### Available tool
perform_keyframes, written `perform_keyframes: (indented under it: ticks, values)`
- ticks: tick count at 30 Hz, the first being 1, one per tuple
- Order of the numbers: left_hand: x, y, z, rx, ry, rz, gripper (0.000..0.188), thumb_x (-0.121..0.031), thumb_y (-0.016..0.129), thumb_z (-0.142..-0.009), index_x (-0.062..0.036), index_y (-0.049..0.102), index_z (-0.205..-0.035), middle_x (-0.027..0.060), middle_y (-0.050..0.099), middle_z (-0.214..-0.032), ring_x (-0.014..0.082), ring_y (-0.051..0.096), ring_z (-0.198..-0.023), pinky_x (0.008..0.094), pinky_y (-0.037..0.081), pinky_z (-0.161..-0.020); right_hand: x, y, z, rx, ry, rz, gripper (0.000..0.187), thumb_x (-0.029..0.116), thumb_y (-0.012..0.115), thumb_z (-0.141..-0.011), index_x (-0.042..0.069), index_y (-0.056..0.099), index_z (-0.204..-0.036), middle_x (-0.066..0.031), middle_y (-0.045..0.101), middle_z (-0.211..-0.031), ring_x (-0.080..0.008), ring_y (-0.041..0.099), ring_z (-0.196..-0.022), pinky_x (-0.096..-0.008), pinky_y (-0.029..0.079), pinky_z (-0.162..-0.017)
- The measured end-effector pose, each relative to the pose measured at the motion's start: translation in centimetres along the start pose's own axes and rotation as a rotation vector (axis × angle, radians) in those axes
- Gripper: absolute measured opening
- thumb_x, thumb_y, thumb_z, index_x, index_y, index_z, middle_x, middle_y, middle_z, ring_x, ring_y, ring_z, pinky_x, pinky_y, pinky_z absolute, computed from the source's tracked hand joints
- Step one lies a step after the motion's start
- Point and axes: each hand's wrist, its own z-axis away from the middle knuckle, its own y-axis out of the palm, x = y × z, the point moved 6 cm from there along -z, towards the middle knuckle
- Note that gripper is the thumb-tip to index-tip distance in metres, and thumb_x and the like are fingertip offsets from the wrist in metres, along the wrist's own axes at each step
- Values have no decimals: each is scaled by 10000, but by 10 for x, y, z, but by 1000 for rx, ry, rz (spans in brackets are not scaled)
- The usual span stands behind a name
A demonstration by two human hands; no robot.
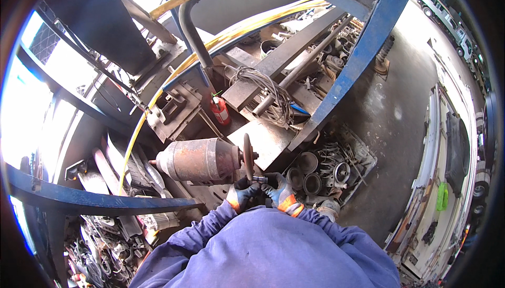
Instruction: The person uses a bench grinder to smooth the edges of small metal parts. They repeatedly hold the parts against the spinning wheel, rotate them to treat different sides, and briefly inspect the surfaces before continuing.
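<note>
A rusty cylindrical motor (195,160) lies on its side in front of me, with a thin brown disc-shaped wheel (248,154) on its right end. Both my hands are gloved, the cuffs orange. Between them is a short, shiny metal cylinder (259,179), close under the wheel's lower edge; I cannot tell if the two touch. Closed at the cylinder's left end is my left hand (240,195). My right hand (280,189) grips its right end. The fingertips are dark and partly hidden.
A metal rack frame with blue posts (350,72) rises around me. Coiled cable (263,91) hangs over beams ahead. A red bottle (220,110) stands behind the motor. Round metal parts (311,184) fill a crate at right; scrap (100,251) is heaped at lower left.
</note>
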Motion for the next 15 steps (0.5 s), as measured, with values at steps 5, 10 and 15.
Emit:
perform_keyframes:
  ticks: [5, 10, 15]
  values:
    - [2, -7, 0, 21, 9, -51, 312, -236, 689, -917, -80, 648, -1184, -25, 679, -932, 49, 551, -750, 216, 437, -639, 4, 7, 0, 73, 3, 64, 364, 261, 744, -864, 14, 596, -1088, -64, 692, -1003, -134, 629, -921, -301, 504, -838]
    - [1, -11, 6, 10, 53, -5, 280, -252, 695, -914, -81, 664, -1133, -40, 662, -912, 42, 527, -726, 219, 434, -629, 24, 11, -1, 64, -98, 227, 385, 266, 760, -848, 15, 598, -1091, -76, 698, -993, -142, 631, -900, -306, 503, -827]
    - [9, -23, 8, -52, 74, 3, 290, -308, 689, -913, -80, 646, -1088, -4, 661, -879, 81, 579, -706, 229, 472, -607, 22, 21, -6, 68, -39, 140, 338, 234, 779, -834, 11, 631, -1041, -73, 704, -938, -149, 633, -865, -311, 506, -814]
